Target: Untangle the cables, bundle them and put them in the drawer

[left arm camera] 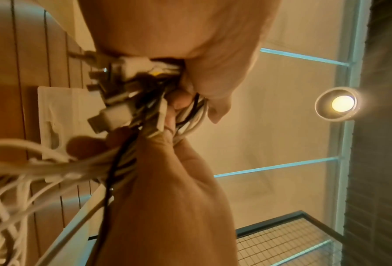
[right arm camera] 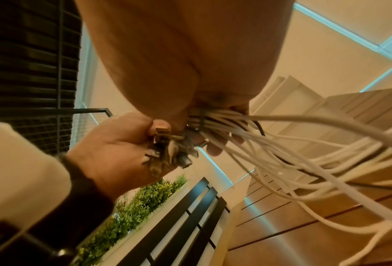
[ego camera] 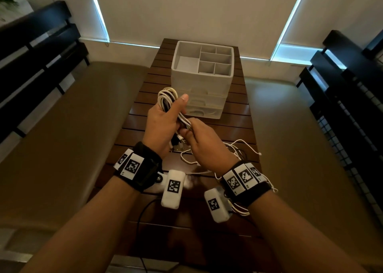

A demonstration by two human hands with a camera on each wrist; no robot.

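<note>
Meanwhile, both hands met above the middle of the slatted wooden table (ego camera: 244, 115). The left hand (ego camera: 163, 125) had its fingers curled round a looped bundle of cables (ego camera: 167, 98), mostly white with at least one black strand, the thumb stretched upward along it; the loops rose from the fist toward 12 o'clock. Plug ends (left arm camera: 113, 115) bunched out below that fist, toward 6 o'clock in the head view. The right hand (ego camera: 204, 142), just at 4 o'clock of the left, pinched the same strands between thumb and curled fingers where they left the left palm. From it, loose white cable (ego camera: 238, 148) trailed onto the table toward 4 o'clock, and more slack ran under the right wrist.

At 12 o'clock of the hands stood a white drawer unit (ego camera: 204, 81), its top tray split into compartments, its stacked drawers (ego camera: 204, 112) facing the person and looking closed. The bundle was held in the air near the unit's front, not touching it.
</note>
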